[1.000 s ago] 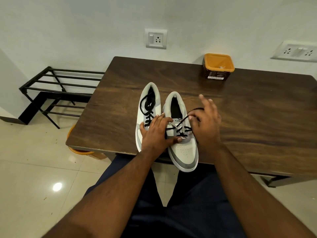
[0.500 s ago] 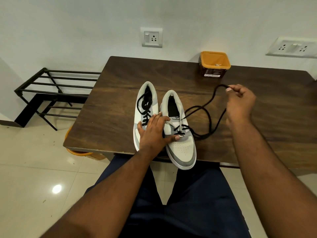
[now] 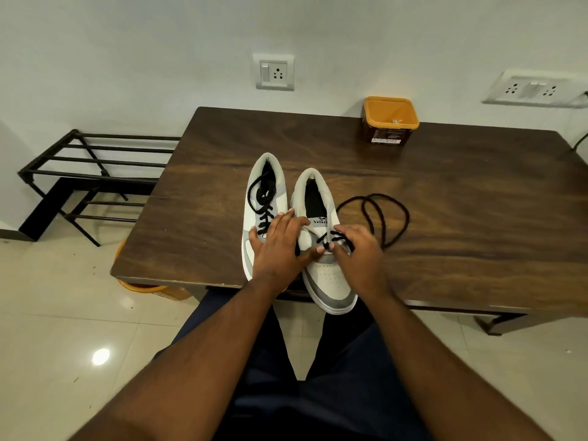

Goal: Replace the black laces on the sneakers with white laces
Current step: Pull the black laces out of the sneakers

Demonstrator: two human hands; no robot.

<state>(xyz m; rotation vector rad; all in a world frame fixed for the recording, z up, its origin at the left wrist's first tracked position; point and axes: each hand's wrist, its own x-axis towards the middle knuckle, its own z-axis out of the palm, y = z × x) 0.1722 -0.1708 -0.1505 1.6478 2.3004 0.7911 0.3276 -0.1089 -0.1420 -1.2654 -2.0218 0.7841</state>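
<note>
Two white and grey sneakers stand side by side at the table's near edge, toes toward me. The left sneaker (image 3: 265, 198) keeps its black lace threaded. The right sneaker (image 3: 321, 224) has its black lace (image 3: 381, 218) partly pulled out, the loose length lying in loops on the table to its right. My left hand (image 3: 280, 246) lies across both sneakers and grips the right one, thumb on its vamp. My right hand (image 3: 356, 253) pinches the black lace at the lower eyelets of the right sneaker.
An orange tub (image 3: 390, 122) with something pale inside stands at the back of the dark wooden table (image 3: 461, 218). A black metal rack (image 3: 86, 173) stands on the floor to the left. An orange object (image 3: 140, 286) shows under the table's near left corner.
My right hand had drawn the lace out to the far right; it has let the length drop and come back to the shoe's lower eyelets. My left hand stayed on the sneakers.
</note>
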